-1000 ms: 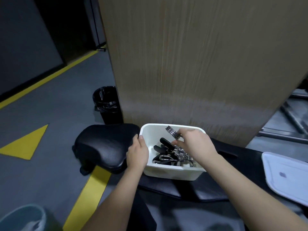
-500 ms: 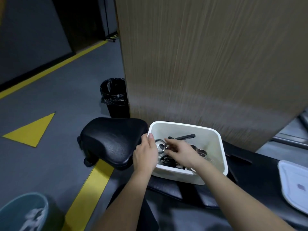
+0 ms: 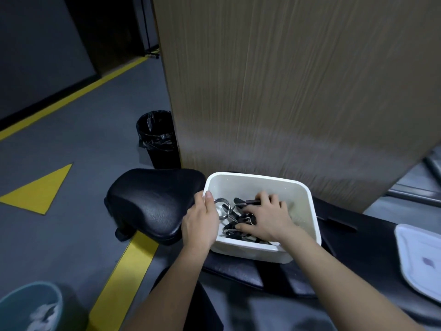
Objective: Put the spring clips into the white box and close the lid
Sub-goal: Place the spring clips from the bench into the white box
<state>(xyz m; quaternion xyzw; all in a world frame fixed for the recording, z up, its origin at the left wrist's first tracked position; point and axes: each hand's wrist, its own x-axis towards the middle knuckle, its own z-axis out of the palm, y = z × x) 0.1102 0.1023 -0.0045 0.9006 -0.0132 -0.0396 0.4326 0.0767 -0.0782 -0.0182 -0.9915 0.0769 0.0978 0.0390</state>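
The white box (image 3: 305,211) stands open on a black padded bench (image 3: 238,271). Several metal spring clips (image 3: 224,207) with black handles lie heaped inside it. My left hand (image 3: 200,223) grips the box's left rim, thumb over the edge. My right hand (image 3: 265,216) is down inside the box, palm down with fingers spread on the clips; it hides most of them, and I cannot tell whether it holds one. The white lid (image 3: 420,256) lies flat on the bench at the far right, apart from the box.
A tall wood-grain panel (image 3: 286,91) rises right behind the box. A black padded seat (image 3: 155,201) sits left of the box, a black lined bin (image 3: 157,139) behind it. A teal bin (image 3: 31,306) is at bottom left. Yellow lines mark the grey floor.
My right hand went from holding a clip above the box's back rim to pressing low among the clips. The left hand stayed on the rim. The view shifted so the box sits further right.
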